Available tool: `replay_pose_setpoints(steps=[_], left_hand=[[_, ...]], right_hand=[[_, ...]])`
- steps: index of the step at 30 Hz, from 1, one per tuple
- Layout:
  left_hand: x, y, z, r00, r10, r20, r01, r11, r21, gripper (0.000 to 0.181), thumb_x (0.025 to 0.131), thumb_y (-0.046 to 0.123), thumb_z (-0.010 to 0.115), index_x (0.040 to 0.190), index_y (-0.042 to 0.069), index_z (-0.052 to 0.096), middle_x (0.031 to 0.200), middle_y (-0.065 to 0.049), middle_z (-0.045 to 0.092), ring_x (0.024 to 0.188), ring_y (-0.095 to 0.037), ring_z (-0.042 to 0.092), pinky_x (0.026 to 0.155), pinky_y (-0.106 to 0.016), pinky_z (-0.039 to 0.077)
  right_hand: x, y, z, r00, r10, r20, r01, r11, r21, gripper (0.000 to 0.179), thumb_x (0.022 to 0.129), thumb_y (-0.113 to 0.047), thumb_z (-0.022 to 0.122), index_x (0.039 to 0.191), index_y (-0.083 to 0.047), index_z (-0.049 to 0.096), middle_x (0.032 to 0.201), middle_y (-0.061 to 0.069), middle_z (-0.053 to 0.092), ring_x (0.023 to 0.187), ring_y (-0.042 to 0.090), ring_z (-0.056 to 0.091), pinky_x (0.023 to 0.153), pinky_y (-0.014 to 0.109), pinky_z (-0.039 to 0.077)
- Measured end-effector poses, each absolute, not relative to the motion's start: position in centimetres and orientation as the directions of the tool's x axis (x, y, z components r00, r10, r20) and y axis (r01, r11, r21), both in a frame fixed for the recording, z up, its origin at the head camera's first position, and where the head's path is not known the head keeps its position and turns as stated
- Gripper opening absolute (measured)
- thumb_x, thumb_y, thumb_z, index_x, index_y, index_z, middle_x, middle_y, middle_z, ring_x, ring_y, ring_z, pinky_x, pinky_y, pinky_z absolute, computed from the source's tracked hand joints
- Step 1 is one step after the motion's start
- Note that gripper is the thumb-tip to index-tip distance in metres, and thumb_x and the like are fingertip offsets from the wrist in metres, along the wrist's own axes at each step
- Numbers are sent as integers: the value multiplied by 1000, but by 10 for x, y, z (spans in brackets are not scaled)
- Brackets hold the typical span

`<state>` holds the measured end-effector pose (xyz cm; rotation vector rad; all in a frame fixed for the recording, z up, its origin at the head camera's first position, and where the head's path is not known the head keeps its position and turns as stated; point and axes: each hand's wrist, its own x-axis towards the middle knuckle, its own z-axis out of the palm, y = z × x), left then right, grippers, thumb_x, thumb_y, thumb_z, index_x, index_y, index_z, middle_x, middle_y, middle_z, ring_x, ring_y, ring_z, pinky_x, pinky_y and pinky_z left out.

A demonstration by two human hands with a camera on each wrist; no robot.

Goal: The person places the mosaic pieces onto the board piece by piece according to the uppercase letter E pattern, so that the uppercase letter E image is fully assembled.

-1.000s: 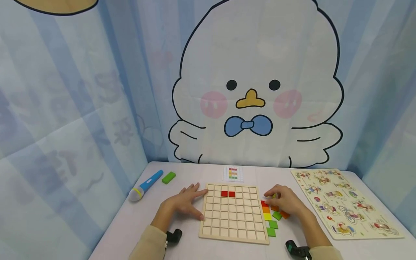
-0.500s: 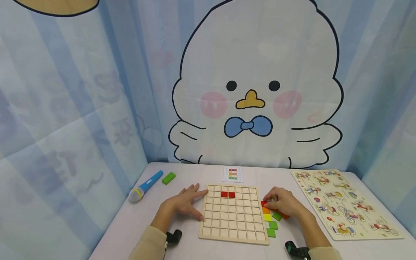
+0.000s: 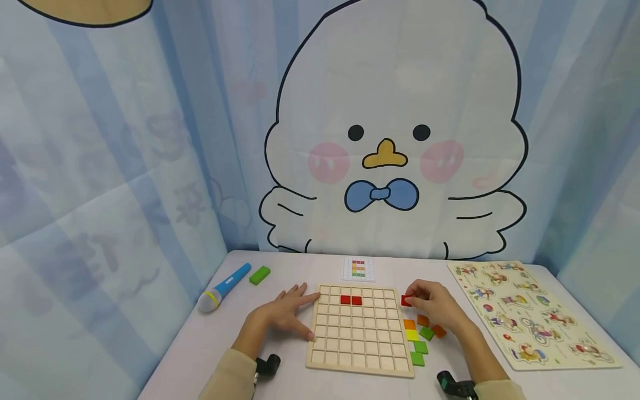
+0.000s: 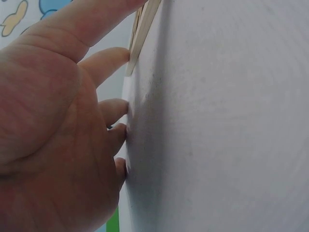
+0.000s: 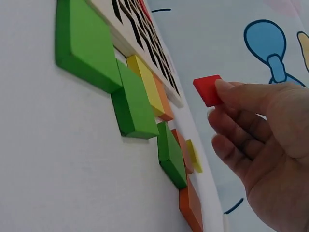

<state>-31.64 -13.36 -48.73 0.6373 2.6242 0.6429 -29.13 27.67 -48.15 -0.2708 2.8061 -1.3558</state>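
Note:
My right hand (image 3: 434, 303) pinches a red square tile (image 5: 207, 90) between thumb and fingers, raised off the table just right of the wooden grid board (image 3: 360, 364). Two red tiles (image 3: 351, 300) sit side by side in cells near the board's top. My left hand (image 3: 282, 312) lies spread at the board's left side, with thumb and index finger touching its edge; the left wrist view shows the fingertips (image 4: 120, 137) down on the table. Below the right hand, orange, yellow and green tiles (image 5: 140, 106) lie along the board's right edge.
A small pattern card (image 3: 358, 269) lies behind the board. At the left are a blue toy microphone (image 3: 225, 286) and a green block (image 3: 259, 274). A picture puzzle board (image 3: 532, 316) covers the right side. A printed curtain (image 3: 390, 233) stands behind the table.
My right hand reached down to the red tile at the top of the right-hand pile, took hold of it and lifted it up and away. The left hand has stayed in place.

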Motion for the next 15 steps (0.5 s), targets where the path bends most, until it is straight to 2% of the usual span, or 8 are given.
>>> replay_pose_setpoints(steps=[5,15], left_hand=[[-314,-134,-489,-832,497,-248,327,799,505,104,73,56,90,161,34,39,176,-14,12,163,-37,3,131,-59,4],[-316,-135,-489,-831,501,-240,338,799,498,105,74,57,88,162,33,37,176,-15,11,163,-37,2,131,-58,3]], right_hand=[[-291,269,-480,-978,-170,124,-196,520,-831,10,101,-14,69,108,-8,70,97,9,73,83,23,65,76,21,58],[-295,244,-475,-973,-171,156,-221,490,-843,13,101,-15,69,111,-9,73,104,8,76,93,30,67,81,19,56]])
